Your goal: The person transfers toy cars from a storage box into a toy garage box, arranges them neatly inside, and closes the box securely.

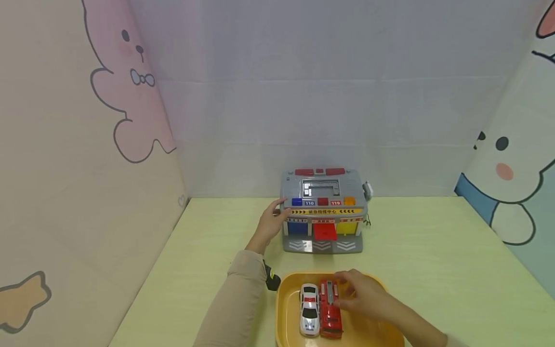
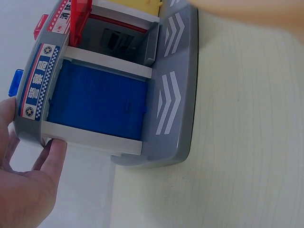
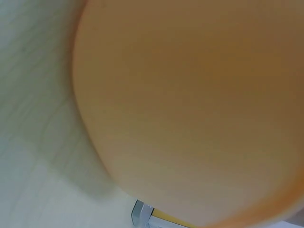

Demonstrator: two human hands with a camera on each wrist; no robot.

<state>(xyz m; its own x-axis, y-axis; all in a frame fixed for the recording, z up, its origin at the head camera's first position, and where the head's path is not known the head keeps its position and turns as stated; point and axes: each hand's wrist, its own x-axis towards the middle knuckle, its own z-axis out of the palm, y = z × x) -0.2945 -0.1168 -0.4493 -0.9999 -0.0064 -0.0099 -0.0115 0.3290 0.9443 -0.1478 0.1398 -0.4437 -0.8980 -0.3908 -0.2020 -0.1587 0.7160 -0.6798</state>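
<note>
A grey toy emergency station (image 1: 322, 219) faces me, its red middle door raised and its blue door (image 2: 97, 97) and yellow door down. My left hand (image 1: 270, 224) grips its left roof corner, thumb and fingers on either side of the edge in the left wrist view. Below it, a yellow tray (image 1: 282, 308) holds a white police car (image 1: 310, 311) and a red fire truck (image 1: 331, 318) side by side. Over the tray, my right hand (image 1: 362, 294) reaches to the truck's right side, thumb and index finger spread apart at it. The right wrist view shows mostly the blurred tray.
A pale yellow-green table (image 1: 433, 250) lies under everything. Cartoon-printed cloths rise on both sides, with a plain white cloth (image 1: 321, 111) behind the station. A small grey part (image 1: 367, 191) sticks out from the station's right side. Beside the left sleeve is a black object (image 1: 272, 280).
</note>
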